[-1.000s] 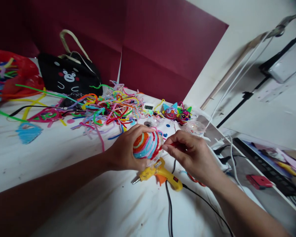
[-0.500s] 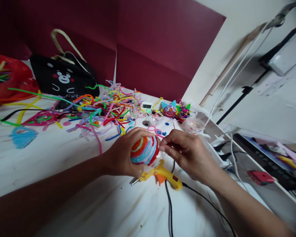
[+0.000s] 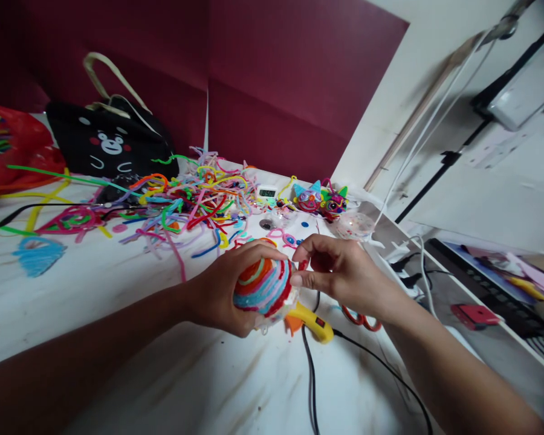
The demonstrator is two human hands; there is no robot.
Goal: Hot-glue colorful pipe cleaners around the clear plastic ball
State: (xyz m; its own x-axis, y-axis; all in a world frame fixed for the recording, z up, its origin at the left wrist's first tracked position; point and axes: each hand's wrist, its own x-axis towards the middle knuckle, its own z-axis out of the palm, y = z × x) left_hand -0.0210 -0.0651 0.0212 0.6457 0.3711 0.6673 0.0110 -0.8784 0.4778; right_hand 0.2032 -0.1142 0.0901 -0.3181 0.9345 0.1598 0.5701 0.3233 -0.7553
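Note:
My left hand [image 3: 229,290] is wrapped round a ball [image 3: 263,290] covered in curved stripes of fuzzy pipe cleaner in orange, blue, pink and red. Its lower right side shows a clear, whitish surface. At the ball's right edge, my right hand [image 3: 340,272] is closed in a pinch, with a bit of red pipe cleaner [image 3: 303,264] between thumb and forefinger. Just below the ball lies a yellow glue gun [image 3: 315,323] with an orange trigger, its front hidden behind the ball. Red-handled scissors [image 3: 372,324] are partly covered by my right wrist.
A tangled heap of pipe cleaners [image 3: 204,199] spreads behind my hands, beside a small digital timer [image 3: 267,192]. Two colourful cat-like heads [image 3: 309,198] stand farther right. A black bag [image 3: 113,145] and a red plastic bag [image 3: 27,151] sit back left. The glue gun's cord [image 3: 381,359] runs toward me.
The ball has tilted and come slightly lower and left in my left hand, covering the glue gun's front. My right fingers have curled more, and red pipe cleaner shows between them.

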